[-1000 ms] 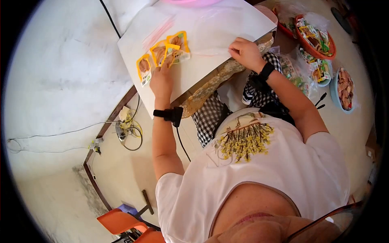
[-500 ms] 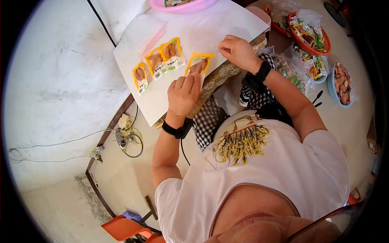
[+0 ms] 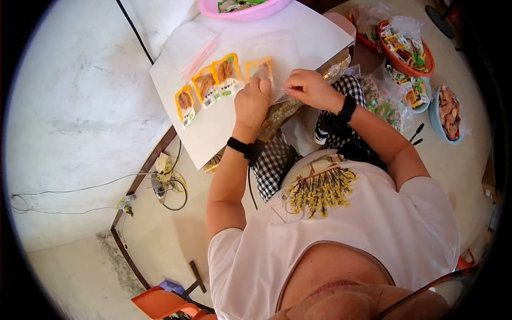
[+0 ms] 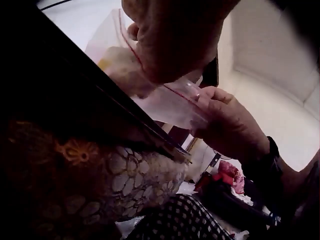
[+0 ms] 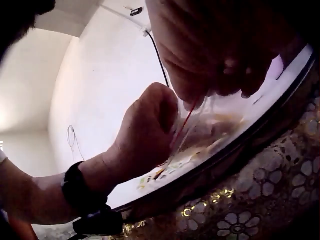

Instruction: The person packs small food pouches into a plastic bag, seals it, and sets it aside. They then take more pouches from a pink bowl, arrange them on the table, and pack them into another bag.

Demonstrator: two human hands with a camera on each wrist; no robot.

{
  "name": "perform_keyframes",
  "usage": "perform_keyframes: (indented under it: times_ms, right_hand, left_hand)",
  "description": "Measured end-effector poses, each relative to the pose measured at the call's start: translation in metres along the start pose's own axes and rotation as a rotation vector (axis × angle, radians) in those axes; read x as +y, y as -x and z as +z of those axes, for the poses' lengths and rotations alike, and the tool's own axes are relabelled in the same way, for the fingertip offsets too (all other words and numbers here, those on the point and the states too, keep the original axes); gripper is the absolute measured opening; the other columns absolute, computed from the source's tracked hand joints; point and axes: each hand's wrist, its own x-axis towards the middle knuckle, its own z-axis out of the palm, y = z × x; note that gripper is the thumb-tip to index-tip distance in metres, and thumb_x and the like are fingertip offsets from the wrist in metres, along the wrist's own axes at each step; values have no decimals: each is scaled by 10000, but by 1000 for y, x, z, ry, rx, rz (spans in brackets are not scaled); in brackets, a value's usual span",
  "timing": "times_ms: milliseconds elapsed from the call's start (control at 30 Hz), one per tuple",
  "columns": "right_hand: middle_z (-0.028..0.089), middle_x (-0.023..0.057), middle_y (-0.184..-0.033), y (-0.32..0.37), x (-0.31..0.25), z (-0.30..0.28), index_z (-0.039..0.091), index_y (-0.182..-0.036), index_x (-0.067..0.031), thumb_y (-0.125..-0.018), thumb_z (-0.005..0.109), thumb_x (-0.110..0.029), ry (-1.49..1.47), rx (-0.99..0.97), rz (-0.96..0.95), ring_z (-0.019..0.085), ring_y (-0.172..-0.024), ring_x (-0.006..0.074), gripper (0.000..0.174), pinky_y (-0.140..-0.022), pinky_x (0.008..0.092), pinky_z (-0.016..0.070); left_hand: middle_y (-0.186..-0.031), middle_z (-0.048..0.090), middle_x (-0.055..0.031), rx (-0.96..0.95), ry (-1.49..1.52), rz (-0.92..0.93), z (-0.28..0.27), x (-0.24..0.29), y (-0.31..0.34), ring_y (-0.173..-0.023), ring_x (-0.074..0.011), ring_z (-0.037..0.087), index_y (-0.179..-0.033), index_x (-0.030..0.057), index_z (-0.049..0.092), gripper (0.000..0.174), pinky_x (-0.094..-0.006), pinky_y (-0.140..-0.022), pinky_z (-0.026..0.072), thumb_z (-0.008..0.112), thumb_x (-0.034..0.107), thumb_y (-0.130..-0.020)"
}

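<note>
A clear zip bag [image 4: 172, 105] with a red line along its mouth is stretched between my two hands at the table's near edge. My left hand [image 3: 253, 101] grips one side of the mouth with bent fingers. At the other side, my right hand [image 3: 310, 89] pinches the edge between thumb and fingertips. Inside the bag shows a yellow-edged food packet [image 3: 260, 67], blurred through the plastic. Beside it on the white table [image 3: 208, 141] lie three more packets of brown meat: a right one [image 3: 226, 69], a middle one [image 3: 205, 82] and a left one [image 3: 185, 102].
Flat bags with red lines [image 3: 201, 57] lie at the table's left. A pink basin [image 3: 245, 9] with packets stands at the far edge. On the floor to the right are a red basket [image 3: 408, 48] of packets and a blue basin [image 3: 438, 120] of meat.
The left hand has picked a packet from the row and brought it right. That packet is now inside the zip bag, and both hands have come close together at the bag's mouth.
</note>
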Motion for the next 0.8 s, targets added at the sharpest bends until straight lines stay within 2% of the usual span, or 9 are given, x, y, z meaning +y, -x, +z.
perform_keyframes:
  times_ms: [33, 133, 233, 333, 433, 533, 633, 733, 800]
  right_hand:
    - [539, 96, -744, 1, 2, -1, 630, -830, -16, -799, 649, -50, -2, -3, 13, 548, -676, 264, 50, -599, 346, 433]
    - [544, 94, -744, 5, 8, -1, 634, -817, -17, -799, 650, -53, -7, -11, 42, 551, -673, 260, 44, -597, 344, 432]
    - [545, 94, -743, 6, 12, -2, 637, -816, -18, -799, 650, -58, -6, -23, 57, 551, -670, 257, 45, -596, 344, 431]
    - [543, 94, -739, 6, 10, -3, 635, -818, -17, -800, 649, -59, -13, -31, 76, 551, -672, 258, 48, -598, 345, 432]
    - [542, 95, -737, 6, 12, -3, 632, -821, -15, -801, 647, -57, -19, -36, 72, 551, -675, 264, 49, -600, 347, 433]
    - [539, 98, -737, 6, 13, -3, 630, -826, -14, -801, 646, -58, -21, -51, 72, 552, -677, 266, 53, -602, 349, 434]
    - [539, 99, -738, 5, 13, -2, 631, -832, -12, -798, 650, -62, -20, -48, 64, 554, -679, 266, 63, -603, 349, 436]
    - [544, 100, -740, 4, 13, -1, 633, -833, -11, -795, 654, -67, -17, -47, 51, 557, -682, 264, 71, -605, 348, 438]
    - [549, 100, -744, 2, 14, -2, 636, -832, -11, -794, 656, -68, 3, -62, 60, 561, -687, 264, 72, -608, 345, 441]
  left_hand:
    - [-871, 543, -46, -61, 38, -82, -4, 2, -3, -779, -231, 584, -1102, 124, 579, 467, -323, -633, 464, 730, 160, -662]
    - [-933, 580, -50, -31, 135, -31, -22, 1, -11, -896, -262, 582, -1090, 140, 621, 533, -383, -758, 446, 810, 199, -596]
    - [-1006, 609, -44, -215, 387, -47, -21, -10, -9, -990, -272, 560, -1009, 138, 665, 475, -417, -832, 405, 838, 218, -573]
    - [-993, 627, -39, -237, 452, -73, -22, -12, -12, -972, -247, 581, -925, 139, 685, 375, -407, -813, 417, 833, 217, -589]
    - [-882, 642, -25, -229, 378, -99, -10, -15, -14, -875, -232, 619, -963, 140, 676, 409, -405, -765, 433, 829, 191, -587]
    - [-775, 634, -21, -187, 266, -175, -1, -9, -22, -724, -245, 633, -1005, 134, 664, 363, -406, -680, 454, 763, 159, -656]
    - [-689, 609, -34, -263, -42, -173, 10, -3, -31, -655, -243, 649, -862, 117, 599, 114, -379, -605, 444, 618, 129, -750]
    - [-693, 603, -33, -173, -105, -118, 21, -5, -36, -656, -231, 652, -803, 117, 578, 24, -388, -592, 454, 567, 115, -781]
    - [-696, 600, -47, -62, -35, -52, 22, -8, -38, -618, -251, 630, -785, 108, 569, 25, -391, -543, 451, 578, 113, -762]
